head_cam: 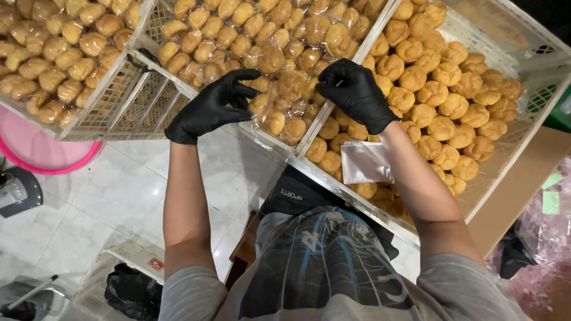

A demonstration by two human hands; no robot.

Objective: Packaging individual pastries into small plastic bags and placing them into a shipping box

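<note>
Our left hand (211, 107) and right hand (355, 92), both gloved, pinch a clear bag of buns (285, 101) over the middle crate (178, 83); the thin film could slip or tear, spilling buns onto the floor (119, 190)

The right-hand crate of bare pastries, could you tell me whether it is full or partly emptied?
Partly emptied. The pastries are piled toward its left and middle, while bare white lattice shows along the far right side.
</note>
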